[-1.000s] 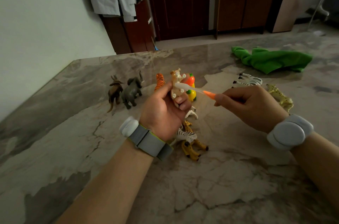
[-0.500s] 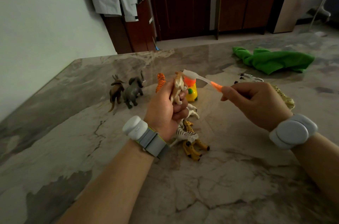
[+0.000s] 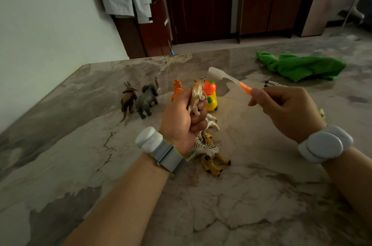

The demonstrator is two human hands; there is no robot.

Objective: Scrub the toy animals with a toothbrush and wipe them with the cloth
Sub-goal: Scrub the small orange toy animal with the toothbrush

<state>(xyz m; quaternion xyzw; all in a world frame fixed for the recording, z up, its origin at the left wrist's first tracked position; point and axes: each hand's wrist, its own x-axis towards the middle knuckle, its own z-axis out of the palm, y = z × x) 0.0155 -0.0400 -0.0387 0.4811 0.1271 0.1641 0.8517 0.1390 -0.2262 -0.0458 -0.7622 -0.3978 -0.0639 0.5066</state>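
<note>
My left hand (image 3: 184,118) grips a small tan toy animal (image 3: 197,95) upright above the marble table (image 3: 80,145). My right hand (image 3: 285,112) holds a white toothbrush with an orange neck (image 3: 225,77); its head hangs just above and right of the toy, not touching it. A green cloth (image 3: 302,67) lies crumpled at the far right. A zebra (image 3: 205,146) and a yellow spotted toy (image 3: 213,162) lie under my left hand. A brown horned toy (image 3: 127,98), a grey elephant (image 3: 147,96) and an orange tiger (image 3: 177,89) stand further back.
A yellow and orange plastic toy (image 3: 211,96) stands behind the tan toy. A white toy (image 3: 212,122) lies beside my left fingers. Another zebra (image 3: 272,83) peeks out behind my right hand. A wall runs along the table's left edge; dark cabinets (image 3: 265,1) stand beyond it.
The brush lifted off the tan toy and moved up and to the right. My left hand turned the toy so that its head points up.
</note>
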